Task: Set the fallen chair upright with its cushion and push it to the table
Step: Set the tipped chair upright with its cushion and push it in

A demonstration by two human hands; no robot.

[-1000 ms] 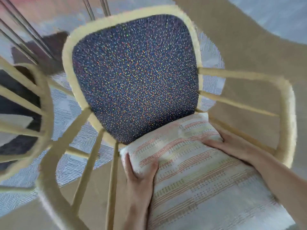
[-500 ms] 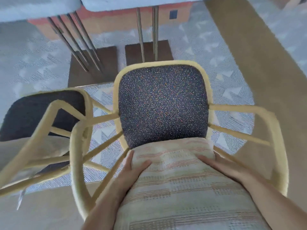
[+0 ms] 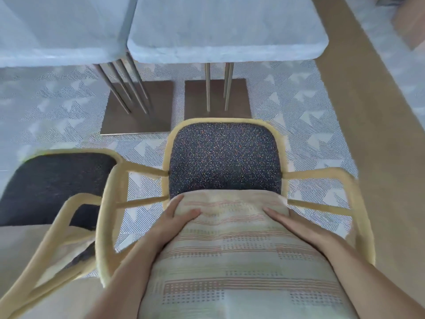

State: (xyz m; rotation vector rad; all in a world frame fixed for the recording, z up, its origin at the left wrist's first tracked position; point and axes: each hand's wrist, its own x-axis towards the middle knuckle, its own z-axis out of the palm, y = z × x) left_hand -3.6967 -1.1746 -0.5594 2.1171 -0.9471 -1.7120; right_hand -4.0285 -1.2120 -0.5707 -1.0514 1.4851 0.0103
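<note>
The chair (image 3: 355, 203) stands upright below me, with a pale yellow frame and a dark speckled seat (image 3: 224, 160). A striped cream cushion (image 3: 243, 261) lies against its back end, nearest me. My left hand (image 3: 177, 217) grips the cushion's upper left corner, thumb on top. My right hand (image 3: 292, 221) rests flat on the cushion's right side with straight fingers. The white marble table (image 3: 226, 33) is just beyond the seat's front edge, a short gap away.
A second yellow chair (image 3: 57, 180) with a dark seat stands close on the left, its arm almost touching mine. Metal table legs on brown base plates (image 3: 216, 97) lie ahead of the seat. A patterned rug (image 3: 310, 111) covers the floor.
The view has lifted and drawn back, so the chair looks smaller and the table tops have come into sight. Both hands have stayed on the cushion's upper corners.
</note>
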